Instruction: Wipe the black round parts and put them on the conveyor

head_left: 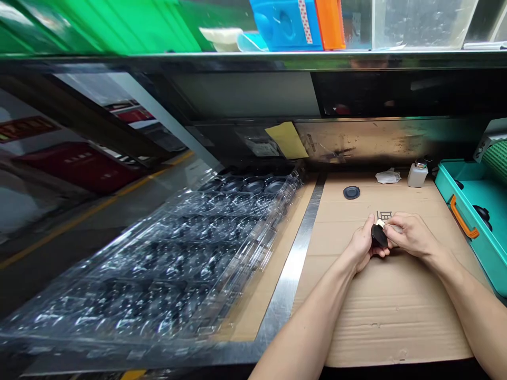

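Above the cardboard sheet [356, 316], my left hand [361, 247] is closed round a small black part [379, 236] with a rounded face, held tilted. My right hand [412, 235] is closed too, its fingertips pinching a small white piece [380, 223] against the top edge of the part. I cannot make out whether the white piece is cloth or paper. Farther back on the cardboard lies a dark round disc [351, 192] with a raised ring, apart from both hands.
Stacked clear plastic trays [166, 253] with round pockets fill the left side. At the back right stand a small bottle [418, 174] and a crumpled white wipe [388, 176]. A teal bin [467, 211] with dark parts borders the right. A shelf edge [253, 61] runs overhead.
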`<state>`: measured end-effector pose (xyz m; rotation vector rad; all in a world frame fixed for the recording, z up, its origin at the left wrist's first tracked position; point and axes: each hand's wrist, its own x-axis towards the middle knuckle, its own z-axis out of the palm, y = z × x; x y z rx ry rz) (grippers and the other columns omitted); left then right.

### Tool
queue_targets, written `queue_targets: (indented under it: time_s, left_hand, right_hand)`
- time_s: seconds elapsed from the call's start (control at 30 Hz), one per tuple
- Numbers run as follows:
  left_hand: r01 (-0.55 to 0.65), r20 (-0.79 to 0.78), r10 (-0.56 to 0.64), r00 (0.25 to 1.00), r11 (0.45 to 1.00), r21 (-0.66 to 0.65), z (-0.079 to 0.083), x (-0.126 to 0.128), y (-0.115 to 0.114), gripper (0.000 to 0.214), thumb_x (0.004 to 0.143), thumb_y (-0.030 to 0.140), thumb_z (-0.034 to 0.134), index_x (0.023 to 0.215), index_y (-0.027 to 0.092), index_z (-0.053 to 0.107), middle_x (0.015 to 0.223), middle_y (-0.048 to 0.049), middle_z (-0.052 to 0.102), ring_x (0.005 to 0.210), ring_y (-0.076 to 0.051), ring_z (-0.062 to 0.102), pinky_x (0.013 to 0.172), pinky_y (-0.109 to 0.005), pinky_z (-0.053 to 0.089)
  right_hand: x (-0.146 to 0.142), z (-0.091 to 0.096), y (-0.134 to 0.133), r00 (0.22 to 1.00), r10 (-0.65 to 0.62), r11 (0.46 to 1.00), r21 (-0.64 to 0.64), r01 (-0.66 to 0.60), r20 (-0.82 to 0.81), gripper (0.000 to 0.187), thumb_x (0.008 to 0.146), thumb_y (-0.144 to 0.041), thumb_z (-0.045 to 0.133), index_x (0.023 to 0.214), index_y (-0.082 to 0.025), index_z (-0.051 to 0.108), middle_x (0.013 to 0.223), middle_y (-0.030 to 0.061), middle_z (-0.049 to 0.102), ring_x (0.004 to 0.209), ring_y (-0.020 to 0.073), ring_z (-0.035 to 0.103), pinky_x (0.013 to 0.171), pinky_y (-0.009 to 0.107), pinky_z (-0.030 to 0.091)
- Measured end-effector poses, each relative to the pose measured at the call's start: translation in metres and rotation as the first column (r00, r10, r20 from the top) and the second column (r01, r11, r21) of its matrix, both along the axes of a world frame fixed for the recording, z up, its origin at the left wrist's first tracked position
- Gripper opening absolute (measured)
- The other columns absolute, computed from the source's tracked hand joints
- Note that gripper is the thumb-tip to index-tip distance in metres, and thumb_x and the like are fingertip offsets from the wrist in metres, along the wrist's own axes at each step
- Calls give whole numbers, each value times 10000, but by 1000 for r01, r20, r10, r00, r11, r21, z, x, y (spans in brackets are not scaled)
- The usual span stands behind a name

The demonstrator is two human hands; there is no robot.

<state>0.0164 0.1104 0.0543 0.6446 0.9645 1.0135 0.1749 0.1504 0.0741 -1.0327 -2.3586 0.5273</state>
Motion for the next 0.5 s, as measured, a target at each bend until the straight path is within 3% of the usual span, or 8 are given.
queue_targets:
  time_s: [0.27,0.5]
  left_hand:
    - [45,-107,-37,994,996,72,-1,1,-1,712,915,692,369,671,84,648,592,-92,637,421,-134,586,387,-213,431]
    - [47,-178,-26,984,993,111,-5,4,-1,748,892,723,366,606,90,643,555,-96,626,396,-130,557,376,-230,406]
  right_hand:
    - [0,-2,2,997,25,999,46,-29,75,214,909,-219,501,823,-214,697,790,9,644,746,133,582,704,239,413]
    - [-3,-3,1,997,76,991,109,-78,22,238,930,-224,477,829,-192,691,777,29,619,719,138,563,687,250,420]
